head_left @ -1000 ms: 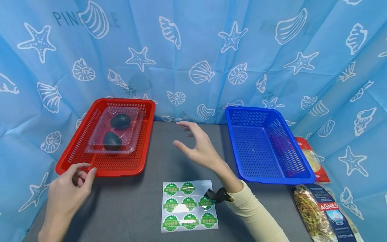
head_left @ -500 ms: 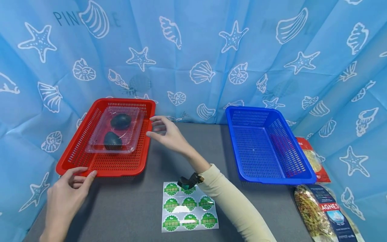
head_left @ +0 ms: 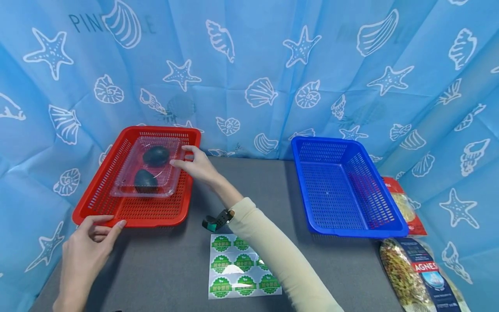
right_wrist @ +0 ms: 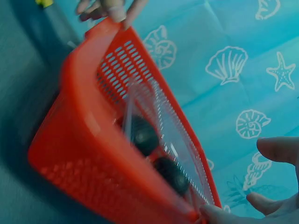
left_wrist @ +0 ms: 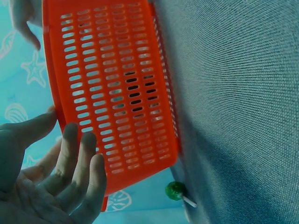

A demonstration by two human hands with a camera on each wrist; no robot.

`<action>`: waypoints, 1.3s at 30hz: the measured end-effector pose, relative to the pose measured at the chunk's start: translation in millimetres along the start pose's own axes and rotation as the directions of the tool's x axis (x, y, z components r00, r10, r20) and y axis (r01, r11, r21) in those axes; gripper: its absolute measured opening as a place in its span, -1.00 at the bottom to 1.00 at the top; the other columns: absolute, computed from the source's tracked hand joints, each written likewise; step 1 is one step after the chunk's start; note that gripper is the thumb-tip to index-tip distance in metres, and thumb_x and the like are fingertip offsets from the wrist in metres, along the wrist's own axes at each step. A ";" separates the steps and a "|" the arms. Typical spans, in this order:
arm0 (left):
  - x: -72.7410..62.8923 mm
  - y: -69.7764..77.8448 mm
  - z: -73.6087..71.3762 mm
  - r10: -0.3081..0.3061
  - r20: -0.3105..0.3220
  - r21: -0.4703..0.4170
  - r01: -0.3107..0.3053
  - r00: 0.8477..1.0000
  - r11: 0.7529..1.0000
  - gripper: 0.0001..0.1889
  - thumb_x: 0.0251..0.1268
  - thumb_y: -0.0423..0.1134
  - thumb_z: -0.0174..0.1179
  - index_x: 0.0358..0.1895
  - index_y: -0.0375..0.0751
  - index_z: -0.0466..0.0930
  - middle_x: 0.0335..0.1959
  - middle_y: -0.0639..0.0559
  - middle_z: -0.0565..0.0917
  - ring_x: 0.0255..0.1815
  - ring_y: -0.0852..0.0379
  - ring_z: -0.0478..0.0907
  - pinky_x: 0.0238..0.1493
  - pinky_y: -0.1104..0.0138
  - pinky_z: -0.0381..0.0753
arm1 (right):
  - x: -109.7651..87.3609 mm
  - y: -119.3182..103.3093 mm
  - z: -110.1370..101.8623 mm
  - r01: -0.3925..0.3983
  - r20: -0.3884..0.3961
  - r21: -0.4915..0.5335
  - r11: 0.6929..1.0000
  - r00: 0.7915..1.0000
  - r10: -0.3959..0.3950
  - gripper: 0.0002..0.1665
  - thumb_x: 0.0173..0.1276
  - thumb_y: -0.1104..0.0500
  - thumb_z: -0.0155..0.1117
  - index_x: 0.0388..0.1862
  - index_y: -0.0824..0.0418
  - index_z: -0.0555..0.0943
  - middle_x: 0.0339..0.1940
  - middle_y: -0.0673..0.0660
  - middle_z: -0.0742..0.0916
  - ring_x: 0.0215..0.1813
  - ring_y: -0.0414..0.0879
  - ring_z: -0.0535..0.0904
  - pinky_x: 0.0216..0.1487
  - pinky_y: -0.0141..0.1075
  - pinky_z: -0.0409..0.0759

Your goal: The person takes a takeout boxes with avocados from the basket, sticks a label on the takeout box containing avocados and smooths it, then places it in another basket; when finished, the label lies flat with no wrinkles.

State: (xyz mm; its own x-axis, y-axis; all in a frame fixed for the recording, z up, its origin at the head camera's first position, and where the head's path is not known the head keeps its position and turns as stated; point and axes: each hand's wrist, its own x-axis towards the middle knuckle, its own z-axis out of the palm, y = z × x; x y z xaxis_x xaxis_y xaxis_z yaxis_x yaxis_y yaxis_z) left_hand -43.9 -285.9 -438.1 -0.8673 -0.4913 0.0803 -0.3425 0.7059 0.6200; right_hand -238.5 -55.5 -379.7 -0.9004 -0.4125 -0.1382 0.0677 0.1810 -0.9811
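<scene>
A red basket (head_left: 152, 219) stands at the left in the head view. Inside it lies a clear plastic clamshell box (head_left: 126, 180) holding two dark oval fruits, one farther back (head_left: 156, 156) and one nearer (head_left: 145, 180), which look like avocados. My left hand (head_left: 87, 247) grips the basket's near left rim, thumb at the rim and fingers against the outer wall (left_wrist: 117, 93). Over the right rim reaches my right hand (head_left: 200, 164), thumb and fingers spread, near the box's right edge; whether they touch the box cannot be told.
A blue basket (head_left: 331, 195) stands to the right. A sheet of green round stickers (head_left: 234, 277) lies in front, partly under my right sleeve (head_left: 280, 260). A red packet (head_left: 405, 208) and a pasta bag (head_left: 421, 273) lie far right. A green ball on a white stick (left_wrist: 175, 190) shows in the left wrist view.
My right hand has moved left from between the baskets to over the red basket's right rim. The left hand has settled onto the near rim. The box has stayed in place.
</scene>
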 end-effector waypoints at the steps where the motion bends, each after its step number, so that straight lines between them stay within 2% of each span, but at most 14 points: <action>1: 0.3 0.0 -0.3 -0.003 0.003 0.002 0.003 1.000 1.000 -0.40 0.40 -0.02 0.50 0.29 -0.37 0.59 -0.18 -0.38 0.83 -0.37 -0.11 0.81 -0.54 0.61 0.45 | 2.1 -1.0 2.4 -0.010 0.001 0.025 1.000 1.000 0.010 -0.13 0.53 0.05 0.43 0.68 0.20 0.30 0.57 0.36 0.57 0.51 0.22 0.62 0.52 0.12 0.63; 3: 1.2 0.1 -1.2 -0.010 0.009 0.008 0.010 1.000 1.000 -0.40 0.41 -0.01 0.50 0.29 -0.37 0.58 -0.18 -0.39 0.82 -0.36 -0.12 0.81 -0.53 0.60 0.45 | 6.2 -2.7 7.2 -0.028 0.008 0.070 0.997 1.000 0.027 -0.12 0.54 0.06 0.43 0.70 0.20 0.27 0.53 0.34 0.60 0.49 0.23 0.63 0.55 0.15 0.59; 4: 1.5 0.2 -1.7 -0.013 0.011 0.010 0.013 1.000 1.000 -0.40 0.41 -0.01 0.50 0.29 -0.37 0.58 -0.18 -0.39 0.82 -0.36 -0.13 0.81 -0.53 0.60 0.45 | 8.4 -3.3 9.7 -0.039 0.013 0.087 0.995 0.999 0.038 -0.11 0.54 0.05 0.42 0.71 0.20 0.26 0.46 0.35 0.63 0.35 0.21 0.71 0.49 0.12 0.65; 7: 2.6 0.4 -2.7 -0.011 0.019 0.016 0.011 1.000 1.000 -0.40 0.42 -0.01 0.49 0.29 -0.38 0.58 -0.20 -0.38 0.82 -0.35 -0.13 0.81 -0.54 0.59 0.45 | 15.2 -2.9 17.9 -0.076 0.009 0.158 0.984 0.997 0.076 -0.10 0.52 0.07 0.44 0.71 0.20 0.26 0.33 0.30 0.69 0.27 0.18 0.72 0.48 0.12 0.65; 10: 3.0 0.1 -3.0 -0.001 0.020 0.018 0.001 1.000 1.000 -0.41 0.42 -0.02 0.49 0.28 -0.38 0.58 -0.22 -0.37 0.82 -0.35 -0.15 0.82 -0.54 0.59 0.45 | 20.1 -1.0 25.7 -0.101 0.003 0.239 0.966 0.995 0.103 -0.08 0.52 0.12 0.44 0.71 0.23 0.24 0.30 0.28 0.68 0.30 0.20 0.72 0.50 0.10 0.64; 11: 3.2 0.0 -3.1 0.000 0.021 0.016 -0.001 1.000 1.000 -0.41 0.42 -0.02 0.49 0.28 -0.38 0.58 -0.23 -0.37 0.82 -0.35 -0.14 0.81 -0.54 0.58 0.45 | 21.2 -0.3 28.2 -0.103 -0.001 0.268 0.958 0.994 0.107 -0.08 0.52 0.14 0.44 0.71 0.25 0.23 0.34 0.26 0.68 0.44 0.25 0.66 0.56 0.15 0.58; 12: 3.2 -0.1 -3.1 0.004 0.021 0.015 -0.004 1.000 1.000 -0.42 0.42 -0.02 0.48 0.27 -0.38 0.58 -0.23 -0.37 0.82 -0.35 -0.15 0.81 -0.54 0.58 0.45 | 21.9 0.2 30.3 -0.103 0.002 0.291 0.951 0.994 0.107 -0.09 0.53 0.15 0.42 0.71 0.26 0.22 0.37 0.29 0.67 0.48 0.29 0.64 0.57 0.16 0.57; 19: 2.9 0.0 -3.1 0.001 0.033 0.010 -0.002 0.999 1.000 -0.41 0.43 0.01 0.47 0.28 -0.37 0.58 -0.24 -0.34 0.82 -0.38 -0.05 0.78 -0.54 0.54 0.47 | 24.0 5.5 41.7 -0.153 0.021 0.366 0.918 0.988 0.156 -0.14 0.51 0.22 0.41 0.67 0.22 0.24 0.16 0.21 0.71 0.43 0.33 0.67 0.47 0.24 0.64; 22: 2.2 0.4 -3.1 0.007 0.031 0.008 -0.007 0.999 1.000 -0.42 0.44 0.00 0.47 0.28 -0.36 0.58 -0.25 -0.32 0.81 -0.39 -0.01 0.76 -0.54 0.53 0.47 | 22.7 8.5 44.5 -0.166 0.024 0.331 0.929 0.986 0.168 -0.15 0.50 0.27 0.42 0.65 0.19 0.25 0.18 0.21 0.68 0.37 0.30 0.71 0.44 0.26 0.65; 24: 1.8 0.8 -3.0 0.013 0.028 0.008 -0.013 1.000 1.000 -0.43 0.44 -0.01 0.47 0.27 -0.36 0.58 -0.26 -0.31 0.81 -0.39 -0.01 0.76 -0.54 0.52 0.47 | 22.2 10.2 46.4 -0.155 0.015 0.284 0.946 0.987 0.157 -0.11 0.47 0.32 0.43 0.66 0.19 0.24 0.27 0.28 0.65 0.31 0.26 0.72 0.43 0.25 0.67; 27: 1.5 1.5 -2.9 0.018 0.025 0.008 -0.018 1.000 1.000 -0.43 0.43 -0.02 0.48 0.28 -0.36 0.58 -0.26 -0.31 0.81 -0.38 -0.01 0.76 -0.54 0.53 0.46 | 21.5 11.5 49.5 -0.139 -0.006 0.189 0.972 0.990 0.143 -0.07 0.42 0.35 0.46 0.69 0.16 0.27 0.42 0.31 0.61 0.22 0.13 0.71 0.40 0.18 0.71; 30: 1.5 1.8 -2.9 0.018 0.025 0.008 -0.019 1.000 1.000 -0.43 0.43 -0.03 0.48 0.28 -0.36 0.58 -0.25 -0.32 0.82 -0.37 -0.03 0.77 -0.54 0.54 0.46 | 20.4 11.3 52.8 -0.123 -0.034 0.087 0.989 0.991 0.126 -0.05 0.40 0.33 0.51 0.69 0.08 0.31 0.48 0.24 0.59 0.20 0.02 0.64 0.42 0.11 0.71; 34: 1.9 1.4 -3.2 0.019 0.030 0.011 -0.019 0.999 1.000 -0.43 0.44 -0.01 0.47 0.28 -0.36 0.58 -0.26 -0.32 0.82 -0.37 -0.05 0.77 -0.55 0.51 0.47 | 18.3 11.4 57.3 -0.101 -0.059 -0.006 0.995 0.993 0.100 -0.05 0.38 0.28 0.55 0.67 -0.03 0.35 0.50 0.15 0.59 0.26 -0.02 0.61 0.46 0.07 0.68; 39: 2.2 0.1 -2.8 0.018 0.033 0.014 -0.018 0.999 1.000 -0.43 0.44 -0.01 0.46 0.28 -0.36 0.58 -0.26 -0.32 0.82 -0.36 -0.07 0.79 -0.55 0.51 0.47 | 15.4 12.7 60.9 -0.074 -0.075 -0.052 0.996 0.995 0.070 -0.06 0.39 0.22 0.58 0.65 -0.08 0.35 0.47 0.13 0.59 0.28 -0.01 0.60 0.44 0.08 0.69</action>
State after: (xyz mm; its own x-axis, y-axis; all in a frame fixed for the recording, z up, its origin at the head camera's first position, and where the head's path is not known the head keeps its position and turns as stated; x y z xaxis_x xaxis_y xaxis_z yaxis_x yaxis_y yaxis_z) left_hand -44.8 -288.3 -435.7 -0.8848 -0.4614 0.0654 -0.3317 0.7221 0.6071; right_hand -225.4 -114.0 -402.6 -0.9230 -0.3311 -0.1961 0.1115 0.2576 -0.9598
